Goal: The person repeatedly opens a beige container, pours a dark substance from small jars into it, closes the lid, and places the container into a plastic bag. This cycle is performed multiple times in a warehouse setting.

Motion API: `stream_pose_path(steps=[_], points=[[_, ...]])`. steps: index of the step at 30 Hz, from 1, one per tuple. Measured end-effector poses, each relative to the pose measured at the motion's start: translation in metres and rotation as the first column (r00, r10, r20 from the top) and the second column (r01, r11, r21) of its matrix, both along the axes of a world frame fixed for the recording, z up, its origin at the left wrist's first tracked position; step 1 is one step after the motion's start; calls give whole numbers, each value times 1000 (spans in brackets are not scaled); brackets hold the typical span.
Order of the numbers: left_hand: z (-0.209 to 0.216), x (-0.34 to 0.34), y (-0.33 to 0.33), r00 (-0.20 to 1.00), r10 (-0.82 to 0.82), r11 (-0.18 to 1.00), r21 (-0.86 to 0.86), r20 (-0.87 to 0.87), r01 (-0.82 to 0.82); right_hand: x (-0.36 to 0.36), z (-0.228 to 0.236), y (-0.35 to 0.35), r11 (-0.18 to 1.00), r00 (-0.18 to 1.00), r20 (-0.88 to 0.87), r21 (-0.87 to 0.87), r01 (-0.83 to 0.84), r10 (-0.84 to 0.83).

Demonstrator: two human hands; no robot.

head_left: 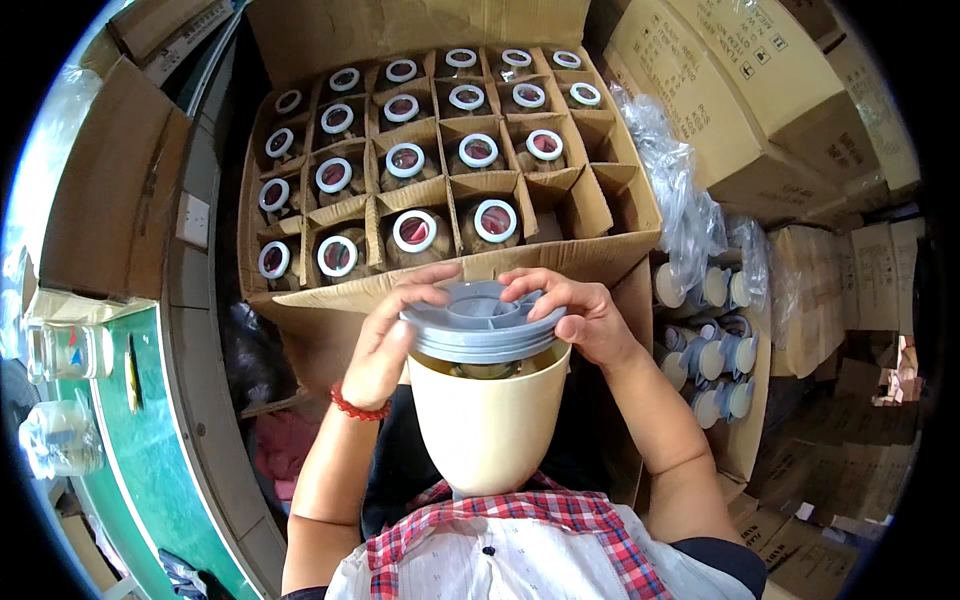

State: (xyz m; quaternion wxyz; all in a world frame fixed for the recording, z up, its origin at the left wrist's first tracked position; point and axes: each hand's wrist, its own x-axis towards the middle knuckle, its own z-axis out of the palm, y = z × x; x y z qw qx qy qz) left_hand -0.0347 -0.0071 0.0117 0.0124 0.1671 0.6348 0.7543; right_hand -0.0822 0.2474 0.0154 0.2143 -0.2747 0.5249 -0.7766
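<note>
A cream plastic tub (490,430) stands upright close against my body. Over its mouth sits a grey-blue round plastic lid (482,340) with a stepped rim and a ribbed, recessed top. My left hand (382,335), with a red beaded bracelet at the wrist, curls round the lid's left edge. From the other side, the fingers of my right hand (580,312) bend over the lid's right edge, the thumb lower down near the tub's rim. Beneath the lid, a bit of something glassy (488,369) shows inside the tub; most of it is hidden.
Ahead, a divided cardboard carton (440,268) holds several glass jars (496,222) with pale rings round their mouths. To the right, another box holds blue-and-cream lidded items (710,360), beside clear plastic bags (680,190) and stacked cartons (730,90). A green-topped table (160,420) stands left.
</note>
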Motion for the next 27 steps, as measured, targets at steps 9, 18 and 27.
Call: stream_pose_path(steps=[9,18,27], points=[[-1,13,2,1000,-7,971,238,10,4,15,7,5,999,999,-39,12,-33,34],[5,17,7,1000,25,992,128,-17,-22,4,-9,10,993,996,-47,-84,-81,77],[12,38,15,986,109,993,-37,-129,-114,6,0,13,983,988,-52,-105,-149,144]])
